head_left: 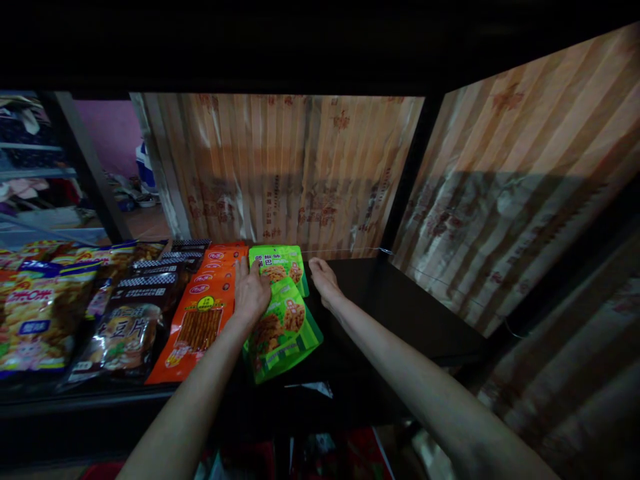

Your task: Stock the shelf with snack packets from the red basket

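Note:
Two bright green snack pouches lie on the dark shelf, the front pouch (285, 327) overlapping the back pouch (283, 257). My left hand (251, 293) rests at their left side, fingers stretched out and apart, touching the green pouches where they meet the orange packets (200, 313). At the right side of the back pouch is my right hand (324, 280), seen edge-on with its fingers pointing toward the rear. It appears open, with nothing visible in it; whether it touches the pouch I cannot tell.
Left of the orange packets are dark clear-front snack bags (127, 327) and yellow puffed-snack bags (45, 317). Printed, pleated sheeting (300, 167) covers the back and right side. A black post (407, 173) stands at the rear right corner, and a thin wire runs along the back.

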{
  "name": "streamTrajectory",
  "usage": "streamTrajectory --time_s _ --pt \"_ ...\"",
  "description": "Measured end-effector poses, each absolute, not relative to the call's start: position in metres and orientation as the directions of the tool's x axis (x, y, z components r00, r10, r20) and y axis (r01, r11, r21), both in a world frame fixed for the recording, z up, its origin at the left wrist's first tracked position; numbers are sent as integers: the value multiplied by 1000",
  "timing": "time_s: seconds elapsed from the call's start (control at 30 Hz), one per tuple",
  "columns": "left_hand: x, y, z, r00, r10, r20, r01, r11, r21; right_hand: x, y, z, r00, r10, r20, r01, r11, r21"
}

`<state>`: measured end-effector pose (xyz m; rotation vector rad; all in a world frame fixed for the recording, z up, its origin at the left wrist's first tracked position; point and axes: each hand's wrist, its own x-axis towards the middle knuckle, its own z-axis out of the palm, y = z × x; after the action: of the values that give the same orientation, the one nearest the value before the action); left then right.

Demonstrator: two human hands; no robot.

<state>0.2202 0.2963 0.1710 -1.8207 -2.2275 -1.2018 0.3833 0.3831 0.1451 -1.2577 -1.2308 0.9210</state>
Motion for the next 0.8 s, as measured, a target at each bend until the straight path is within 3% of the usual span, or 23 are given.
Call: streamTrajectory --time_s 0.23,0.5,0.8 --pt "248 180 136 -205 741 639 841 -200 502 399 308 155 10 942 334 268 320 -909" --pt "263 135 91 -305 738 602 825 -111 554 397 253 152 -150 982 114 487 173 -856" --pt "269 130 93 -203 721 662 839 -221 497 383 237 141 -232 972 28 6 30 -1000"
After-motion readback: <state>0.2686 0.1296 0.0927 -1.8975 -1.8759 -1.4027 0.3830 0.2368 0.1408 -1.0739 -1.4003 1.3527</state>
